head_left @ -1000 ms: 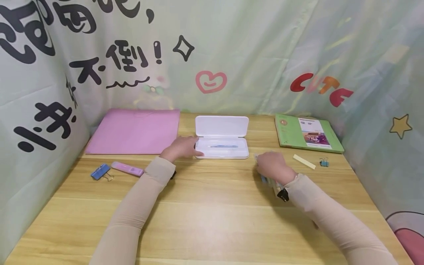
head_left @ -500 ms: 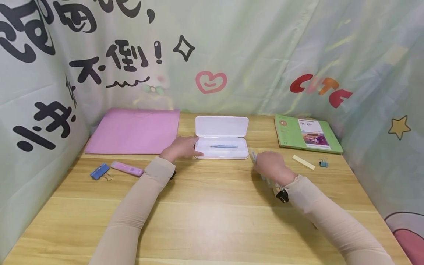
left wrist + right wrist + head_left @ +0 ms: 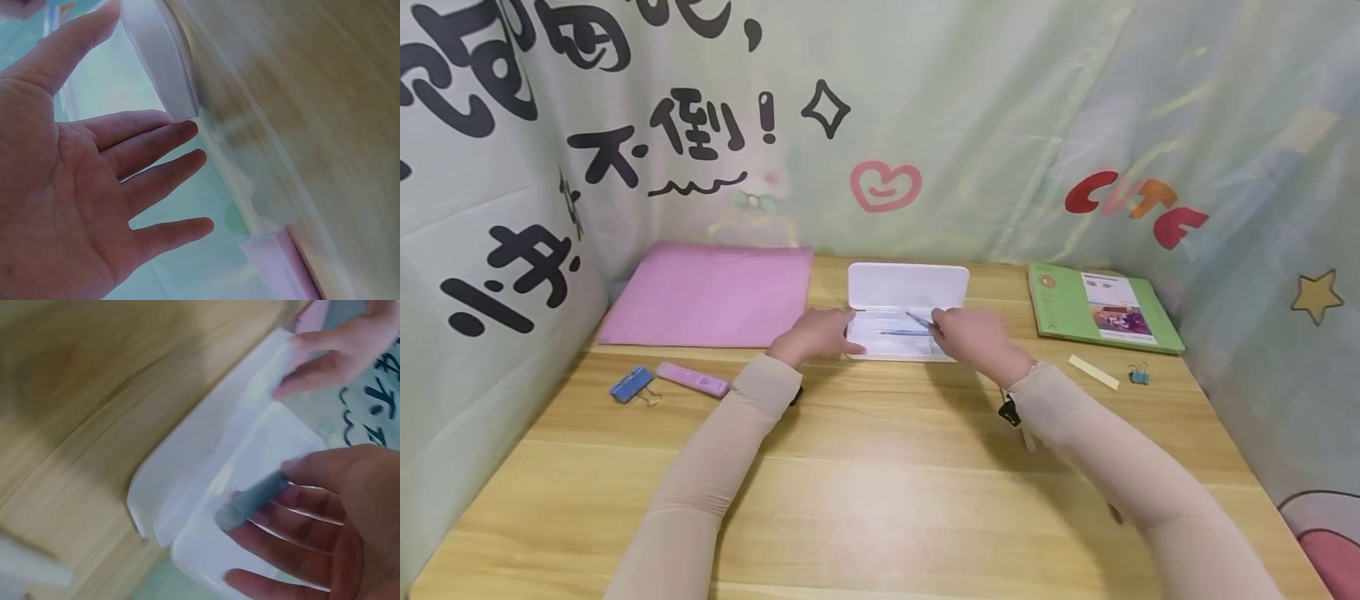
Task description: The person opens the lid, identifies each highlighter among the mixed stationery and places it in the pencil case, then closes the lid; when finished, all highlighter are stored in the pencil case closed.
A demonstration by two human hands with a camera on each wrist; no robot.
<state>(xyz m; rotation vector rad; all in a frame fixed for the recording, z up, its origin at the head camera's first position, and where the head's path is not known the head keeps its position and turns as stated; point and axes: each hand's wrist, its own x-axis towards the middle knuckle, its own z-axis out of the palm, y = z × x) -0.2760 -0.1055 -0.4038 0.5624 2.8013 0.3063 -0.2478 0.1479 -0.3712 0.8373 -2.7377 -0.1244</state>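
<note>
A white pencil case (image 3: 908, 287) lies with its lid raised, and a slim blue pen (image 3: 901, 332) rests in its tray. At the case's left end is my left hand (image 3: 816, 333). Its thumb and index finger touch the corners (image 3: 162, 69), while the other fingers (image 3: 165, 181) spread straight. Over the right half of the tray, my right hand (image 3: 977, 337) pinches a blue-grey pen (image 3: 253, 501) between thumb and fingers. The pen's tip (image 3: 916, 317) points up and left in the head view.
A pink folder (image 3: 707, 296), blue binder clip (image 3: 632, 384) and pink-purple stick (image 3: 692, 379) lie left. A green book (image 3: 1105, 307), cream strip (image 3: 1093, 372) and small teal clip (image 3: 1138, 375) lie right. A black clip (image 3: 1010, 411) shows by the right sleeve.
My right hand has moved left from the tabletop to over the case, carrying the pen. My left hand keeps its place at the case's left end.
</note>
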